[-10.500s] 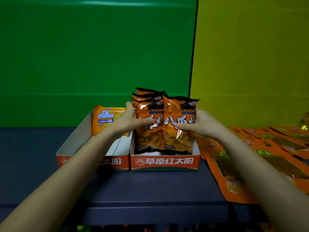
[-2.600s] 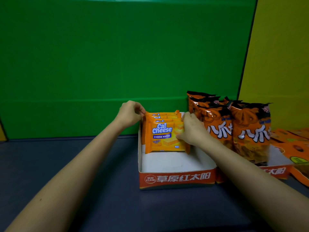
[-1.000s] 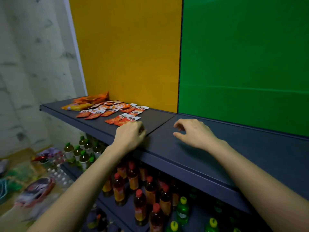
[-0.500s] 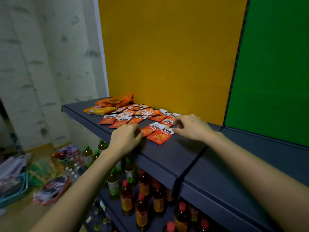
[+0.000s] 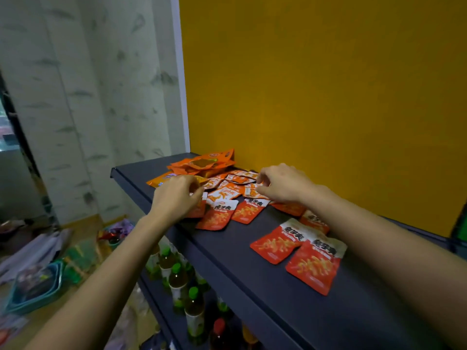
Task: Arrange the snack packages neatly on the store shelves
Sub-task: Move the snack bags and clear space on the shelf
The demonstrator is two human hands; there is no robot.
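My left hand (image 5: 177,195) curls onto a red snack packet (image 5: 199,208) near the shelf (image 5: 252,281) front edge; my right hand (image 5: 280,184) hovers half-open over the scattered packets (image 5: 227,190).

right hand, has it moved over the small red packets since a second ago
Yes. The right hand went left from bare shelf before the green panel to the small red packets before the yellow panel.

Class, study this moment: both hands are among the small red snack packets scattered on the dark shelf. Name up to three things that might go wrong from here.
1. The red packets near the left hand lie close to the shelf front edge; a sweep could knock them onto the bottles below.
2. The packets overlap loosely, so gathering with the right hand may drag neighbours askew.
3. The two nearest packets lie apart from the group and could get missed.
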